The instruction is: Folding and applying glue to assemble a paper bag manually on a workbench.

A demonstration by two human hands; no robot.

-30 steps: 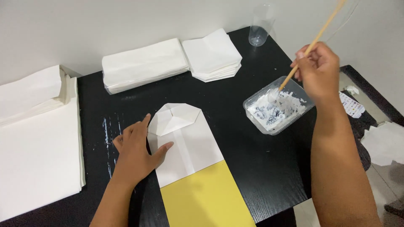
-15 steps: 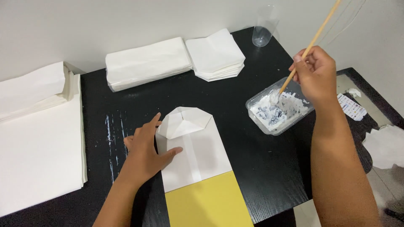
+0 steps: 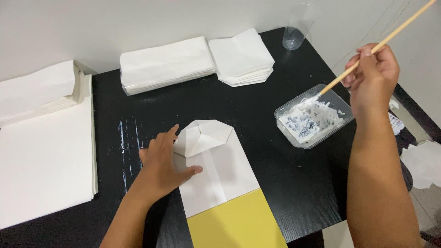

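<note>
Our left hand [image 3: 158, 167] lies flat and spread on the left edge of the folded white paper bag [image 3: 213, 172], pressing it to the black counter [image 3: 257, 115]; that grip is wide and closes on nothing. The bag lies lengthwise, running from near us toward the wall. Its folded, pointed bottom flap [image 3: 202, 138] is at the far end, and its near end rests on a yellow sheet [image 3: 234, 225].

Our right hand [image 3: 374, 76] is up and to the right, pinched narrow around a thin wooden stick [image 3: 367, 54]. The stick slants from upper right down to lower left, and its low tip dips into the white paste in the clear plastic tray [image 3: 314, 117]. The tray stands on the counter to the right of the bag, well apart from it.

So from the stick's tip the folded flap lies to the left and a little nearer to us, across a bare stretch of counter. The left hand is the nearer one to the bag, touching it; the right hand is the nearer one to the tray.

Streaks of dried white paste [image 3: 128, 147] mark the counter just left of the left hand. Beyond, near the wall, we see two stacks of folded white bags [image 3: 165, 64], and a clear cup [image 3: 294, 34] stands at the far corner. A pile of flat white sheets [image 3: 46, 151] lies at far left.
</note>
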